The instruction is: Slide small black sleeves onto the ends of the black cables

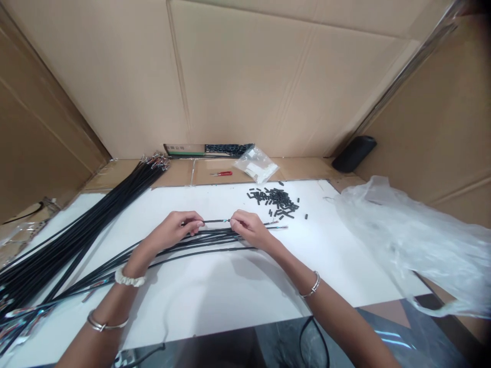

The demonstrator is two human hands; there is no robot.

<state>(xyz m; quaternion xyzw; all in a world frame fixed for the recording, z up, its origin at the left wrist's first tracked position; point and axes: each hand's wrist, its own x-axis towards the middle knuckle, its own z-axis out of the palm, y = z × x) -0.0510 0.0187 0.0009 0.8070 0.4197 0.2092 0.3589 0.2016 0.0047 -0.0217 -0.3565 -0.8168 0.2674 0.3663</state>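
Note:
My left hand (187, 223) is closed on a black cable (215, 221), holding it level just above the board. From the cable's right end come short, light-coloured bare wires (226, 221). My right hand (247, 225) pinches at these wires, and a small dark piece, which looks like a short black tube, shows at its fingertips. Beneath both hands lies a loose group of black cables (207, 238), with coloured wire ends (283, 227) poking out to the right. Beyond the right hand is a scattered pile of short black tubes (274, 198).
A thick bundle of black cables (95, 217) lies at the left. Behind the white board (215, 296) are a red-handled tool (223, 174) and a clear bag (258, 166). A dark cylinder (353, 153) and a plastic bag (414, 230) sit at the right. Cardboard walls (238, 76) surround the table.

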